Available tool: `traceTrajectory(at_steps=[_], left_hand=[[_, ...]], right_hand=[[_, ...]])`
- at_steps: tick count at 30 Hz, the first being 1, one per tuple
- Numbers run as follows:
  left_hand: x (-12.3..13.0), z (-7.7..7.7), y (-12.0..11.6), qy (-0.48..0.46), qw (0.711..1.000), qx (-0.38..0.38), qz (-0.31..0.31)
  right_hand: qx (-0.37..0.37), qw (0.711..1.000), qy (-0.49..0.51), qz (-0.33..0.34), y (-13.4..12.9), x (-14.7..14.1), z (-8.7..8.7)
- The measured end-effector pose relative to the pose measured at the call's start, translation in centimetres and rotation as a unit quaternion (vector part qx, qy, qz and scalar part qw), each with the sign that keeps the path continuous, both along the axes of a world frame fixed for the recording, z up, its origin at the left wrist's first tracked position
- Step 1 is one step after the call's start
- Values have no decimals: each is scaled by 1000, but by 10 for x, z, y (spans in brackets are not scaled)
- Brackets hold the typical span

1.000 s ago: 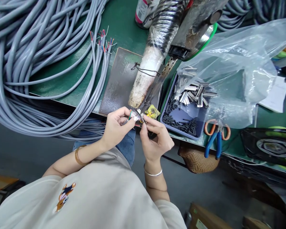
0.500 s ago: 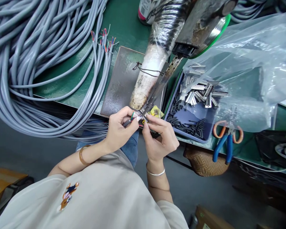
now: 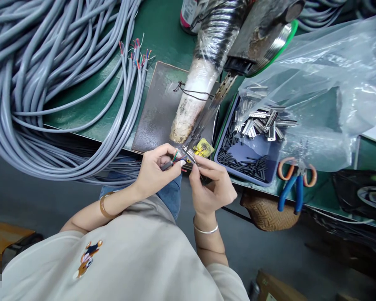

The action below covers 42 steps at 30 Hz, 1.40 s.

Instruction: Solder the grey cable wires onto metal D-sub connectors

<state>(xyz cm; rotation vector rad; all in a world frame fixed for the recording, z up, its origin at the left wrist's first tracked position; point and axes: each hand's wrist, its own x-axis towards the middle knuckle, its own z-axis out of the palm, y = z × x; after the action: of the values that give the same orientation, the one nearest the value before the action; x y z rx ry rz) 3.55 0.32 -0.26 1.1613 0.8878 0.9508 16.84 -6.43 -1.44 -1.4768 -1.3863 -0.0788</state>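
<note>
Between the thumb and fingers of my left hand (image 3: 154, 170) is the stripped end of a grey cable (image 3: 166, 166), with a green wire and darker wires fanning out. My right hand (image 3: 212, 184) pinches the right end of a small metal multi-pin connector (image 3: 189, 154). The wires meet the connector near my left fingertips; whether they are joined to it is too small to tell. Just above it, the perforated metal barrel of a soldering iron (image 3: 218, 93) slants down, its tip hard to make out. A yellow sponge-like piece (image 3: 204, 147) lies just beyond my right fingers.
A thick bundle of grey cables (image 3: 28, 83) fills the left. A white-ended, film-wrapped hose (image 3: 189, 102) reaches over a dark plate (image 3: 155, 104). At right stand a blue tray (image 3: 238, 165) of black tubes, a plastic bag (image 3: 326, 83) of connectors, and blue-handled pliers (image 3: 291, 188).
My right fingers have slid a little down and right along the connector, so more of it shows. My left hand still grips the cable with slightly shifted fingers.
</note>
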Motion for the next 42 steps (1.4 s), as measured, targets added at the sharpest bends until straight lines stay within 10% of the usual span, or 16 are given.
traceTrajectory(at_steps=[5,16,42], left_hand=[[-4,1,-2,7,999,38,10],[2,-4,-1,64,985,151,59],[-2,6,1,40,998,34,21]], right_hand=[[-83,982,167,25,1,-3,9],[-27,999,21,25,8,-1,7],[-12,993,-120,17,3,3,7]])
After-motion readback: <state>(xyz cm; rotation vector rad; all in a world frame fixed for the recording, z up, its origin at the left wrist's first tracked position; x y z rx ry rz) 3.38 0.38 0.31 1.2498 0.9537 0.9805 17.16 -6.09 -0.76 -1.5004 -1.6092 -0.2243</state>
